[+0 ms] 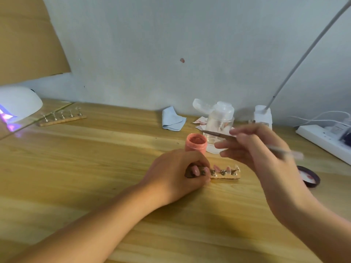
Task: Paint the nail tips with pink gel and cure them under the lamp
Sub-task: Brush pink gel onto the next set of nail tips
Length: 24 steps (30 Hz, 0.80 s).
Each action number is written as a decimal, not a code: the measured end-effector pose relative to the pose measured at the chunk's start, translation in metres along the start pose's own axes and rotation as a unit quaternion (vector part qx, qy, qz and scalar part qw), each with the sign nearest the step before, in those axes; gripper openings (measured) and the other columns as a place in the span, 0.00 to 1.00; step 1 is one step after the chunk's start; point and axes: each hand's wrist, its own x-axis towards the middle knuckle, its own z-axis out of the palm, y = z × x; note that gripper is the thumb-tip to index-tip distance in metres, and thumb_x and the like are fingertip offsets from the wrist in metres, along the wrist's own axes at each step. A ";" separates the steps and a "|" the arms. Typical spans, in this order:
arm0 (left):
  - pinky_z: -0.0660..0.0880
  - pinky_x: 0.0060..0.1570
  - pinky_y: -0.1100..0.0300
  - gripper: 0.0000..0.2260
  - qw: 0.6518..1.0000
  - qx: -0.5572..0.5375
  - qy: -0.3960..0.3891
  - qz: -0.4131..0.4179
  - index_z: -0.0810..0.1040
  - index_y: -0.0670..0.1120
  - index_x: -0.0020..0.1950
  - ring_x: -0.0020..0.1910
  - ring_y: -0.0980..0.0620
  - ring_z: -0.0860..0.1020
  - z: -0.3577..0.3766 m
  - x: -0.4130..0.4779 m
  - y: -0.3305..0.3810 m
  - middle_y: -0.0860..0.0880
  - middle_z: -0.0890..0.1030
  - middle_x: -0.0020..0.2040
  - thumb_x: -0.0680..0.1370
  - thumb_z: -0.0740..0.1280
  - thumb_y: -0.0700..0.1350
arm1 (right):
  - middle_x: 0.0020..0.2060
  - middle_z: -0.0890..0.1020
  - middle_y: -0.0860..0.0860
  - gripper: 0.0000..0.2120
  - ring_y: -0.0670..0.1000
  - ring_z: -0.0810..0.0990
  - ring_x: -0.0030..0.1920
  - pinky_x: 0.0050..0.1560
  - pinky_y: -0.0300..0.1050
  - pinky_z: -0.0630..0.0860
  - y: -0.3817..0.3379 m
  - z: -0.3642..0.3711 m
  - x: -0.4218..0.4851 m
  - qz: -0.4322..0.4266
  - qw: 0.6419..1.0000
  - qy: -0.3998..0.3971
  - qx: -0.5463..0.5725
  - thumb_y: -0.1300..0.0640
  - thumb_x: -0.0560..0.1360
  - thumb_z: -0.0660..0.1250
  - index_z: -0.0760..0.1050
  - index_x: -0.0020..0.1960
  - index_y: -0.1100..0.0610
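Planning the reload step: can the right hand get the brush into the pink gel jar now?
Probably yes: the pink gel jar stands open, the right hand holds the brush close by it, and nothing lies between; the left hand sits lower, in front.

A home nail desk: wooden table [95, 149], curing lamp [19, 103], power strip [322, 137] by plain wall

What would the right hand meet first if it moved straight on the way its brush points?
Probably the clear plastic pump bottle, which the tip of the thin brush in the right hand overlaps. If the brush is nearer the camera, it would reach the folded pale-blue cloth.
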 end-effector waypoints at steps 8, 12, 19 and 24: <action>0.75 0.47 0.59 0.11 1.000 -0.006 -0.009 -0.011 0.80 0.63 0.52 0.43 0.63 0.75 -0.001 0.001 0.000 0.61 0.81 0.42 0.71 0.73 0.55 | 0.33 0.83 0.63 0.07 0.53 0.79 0.31 0.35 0.37 0.77 0.024 -0.018 -0.054 0.067 0.994 -0.016 0.080 0.55 0.64 0.69 0.76 0.37 0.59; 0.75 0.48 0.59 0.12 1.000 0.004 -0.012 -0.009 0.80 0.63 0.53 0.45 0.63 0.75 0.000 0.001 -0.001 0.61 0.81 0.42 0.70 0.72 0.56 | 0.34 0.85 0.60 0.14 0.49 0.80 0.31 0.36 0.35 0.77 0.023 -0.013 -0.054 0.068 0.995 -0.029 0.062 0.54 0.64 0.69 0.73 0.42 0.64; 0.75 0.47 0.58 0.19 1.000 0.021 -0.011 -0.008 0.78 0.65 0.53 0.46 0.63 0.75 0.000 0.001 0.001 0.62 0.82 0.43 0.64 0.60 0.63 | 0.36 0.86 0.56 0.15 0.47 0.80 0.32 0.37 0.33 0.76 0.024 -0.011 -0.055 0.071 0.996 -0.048 0.019 0.51 0.66 0.68 0.73 0.43 0.62; 0.73 0.44 0.63 0.14 1.000 0.016 -0.009 -0.007 0.79 0.66 0.53 0.45 0.65 0.75 0.000 0.000 0.001 0.62 0.80 0.41 0.68 0.67 0.61 | 0.35 0.86 0.57 0.16 0.47 0.80 0.31 0.36 0.34 0.76 0.021 -0.011 -0.056 0.062 0.997 -0.022 0.031 0.50 0.65 0.68 0.73 0.42 0.62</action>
